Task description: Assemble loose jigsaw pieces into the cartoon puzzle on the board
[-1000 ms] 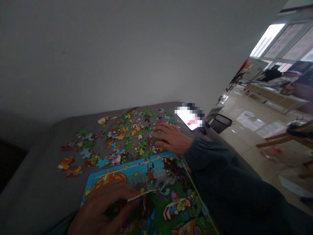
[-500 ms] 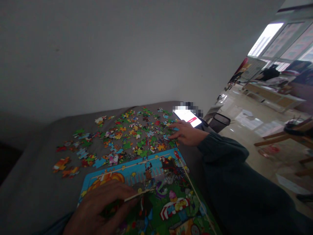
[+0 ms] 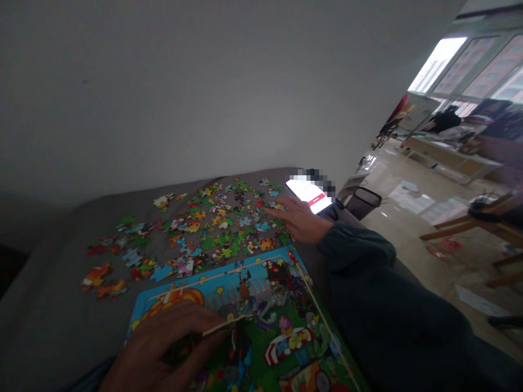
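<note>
The left hand (image 3: 163, 340) pinched a thin piece (image 3: 223, 326) above the puzzle board (image 3: 300, 310); the right hand (image 3: 301, 222) had fingers (image 3: 278, 212) loosely spread at the loose pieces (image 3: 226, 245).

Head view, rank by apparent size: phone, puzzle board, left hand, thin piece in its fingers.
1. Puzzle board, partly hidden
2. Left hand, helped by nearness to camera
3. Phone
4. Thin piece, seen roughly edge-on

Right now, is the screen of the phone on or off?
On: the phone screen glows bright white and shows a red bar, close to the right hand.
</note>
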`<state>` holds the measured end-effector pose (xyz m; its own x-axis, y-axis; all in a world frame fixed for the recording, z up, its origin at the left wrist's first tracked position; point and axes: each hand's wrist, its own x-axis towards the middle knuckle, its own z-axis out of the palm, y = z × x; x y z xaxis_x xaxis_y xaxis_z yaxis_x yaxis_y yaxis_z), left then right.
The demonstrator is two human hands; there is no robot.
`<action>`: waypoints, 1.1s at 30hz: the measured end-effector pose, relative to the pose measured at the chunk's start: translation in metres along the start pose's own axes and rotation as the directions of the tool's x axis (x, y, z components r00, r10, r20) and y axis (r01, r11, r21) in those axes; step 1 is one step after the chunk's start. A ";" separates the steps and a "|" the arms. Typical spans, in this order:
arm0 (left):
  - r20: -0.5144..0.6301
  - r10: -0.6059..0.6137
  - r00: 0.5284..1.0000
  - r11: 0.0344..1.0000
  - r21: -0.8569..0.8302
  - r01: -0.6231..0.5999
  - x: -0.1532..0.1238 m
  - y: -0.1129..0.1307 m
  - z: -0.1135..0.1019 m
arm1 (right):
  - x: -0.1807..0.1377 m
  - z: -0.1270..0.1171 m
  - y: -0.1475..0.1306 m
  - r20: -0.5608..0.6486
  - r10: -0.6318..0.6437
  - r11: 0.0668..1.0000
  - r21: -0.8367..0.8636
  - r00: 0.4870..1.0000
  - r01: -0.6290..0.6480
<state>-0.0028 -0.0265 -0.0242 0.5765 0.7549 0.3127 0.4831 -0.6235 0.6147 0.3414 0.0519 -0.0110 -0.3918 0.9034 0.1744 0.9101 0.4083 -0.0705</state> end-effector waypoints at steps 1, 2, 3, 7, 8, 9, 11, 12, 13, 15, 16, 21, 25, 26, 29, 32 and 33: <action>-0.005 -0.003 1.000 1.000 0.004 0.003 0.000 0.000 0.000 | 0.001 -0.003 0.004 -0.050 0.034 0.999 0.013 0.998 -0.033; -0.004 -0.001 1.000 1.000 0.006 0.001 0.000 0.000 -0.001 | 0.001 -0.007 0.008 -0.092 0.069 0.997 0.028 0.993 -0.067; -0.002 0.004 1.000 1.000 0.008 -0.003 0.000 0.001 -0.001 | 0.001 -0.009 0.011 -0.120 0.097 0.995 0.041 0.988 -0.092; 0.017 0.009 1.000 1.000 0.007 -0.009 0.001 0.002 -0.003 | 0.000 -0.008 0.018 -0.108 0.088 0.995 0.066 0.990 -0.081; 0.021 0.008 1.000 1.000 0.002 -0.008 0.001 0.002 -0.003 | 0.000 -0.006 0.018 -0.089 0.074 0.995 0.067 0.993 -0.068; 0.026 0.007 1.000 1.000 -0.004 -0.007 0.001 0.002 -0.003 | -0.001 -0.005 0.018 -0.073 0.066 0.996 0.066 0.995 -0.062; 0.026 0.004 1.000 1.000 -0.002 -0.004 0.001 0.001 -0.002 | -0.001 -0.002 0.018 -0.059 0.078 0.995 0.059 0.995 -0.074; 0.013 -0.001 1.000 1.000 0.006 0.001 0.000 0.001 -0.002 | -0.001 -0.002 0.019 -0.061 0.093 0.994 0.054 0.994 -0.090; 0.000 -0.004 1.000 1.000 0.013 0.004 0.000 0.000 -0.001 | -0.001 -0.001 0.020 -0.069 0.111 0.993 0.049 0.991 -0.107; -0.007 -0.006 1.000 1.000 0.020 0.006 0.000 0.001 -0.001 | -0.001 0.001 0.022 -0.078 0.133 0.991 0.040 0.988 -0.130; -0.003 -0.004 1.000 1.000 0.021 0.004 0.001 0.002 -0.001 | 0.000 0.002 0.023 -0.073 0.135 0.991 0.035 0.988 -0.132; -0.007 0.039 0.999 0.999 0.025 -0.039 0.005 0.006 -0.005 | 0.000 0.007 0.024 0.004 0.092 0.995 -0.032 0.996 -0.092; -0.010 0.046 0.999 0.999 0.005 -0.046 0.006 0.006 -0.005 | -0.001 0.008 0.022 0.069 0.057 0.997 -0.065 0.996 -0.052; -0.014 0.037 0.999 0.999 0.003 -0.037 0.006 0.006 -0.005 | -0.001 0.008 0.022 0.084 0.055 0.997 -0.055 0.995 -0.051; -0.033 0.033 0.999 0.999 0.004 -0.032 0.005 0.006 -0.005 | -0.001 0.009 0.019 0.122 0.032 1.000 -0.005 0.992 -0.031; -0.022 0.032 0.999 0.999 0.010 -0.032 0.005 0.006 -0.005 | -0.001 0.007 0.016 0.154 -0.011 0.999 0.051 0.988 0.003; -0.007 0.031 0.999 0.999 0.015 -0.031 0.005 0.005 -0.005 | -0.001 0.005 0.015 0.166 -0.020 0.998 0.069 0.986 0.009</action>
<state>-0.0006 -0.0252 -0.0159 0.5866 0.7365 0.3369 0.4746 -0.6496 0.5939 0.3551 0.0580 -0.0176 -0.4273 0.9041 0.0107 0.8950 0.4246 -0.1369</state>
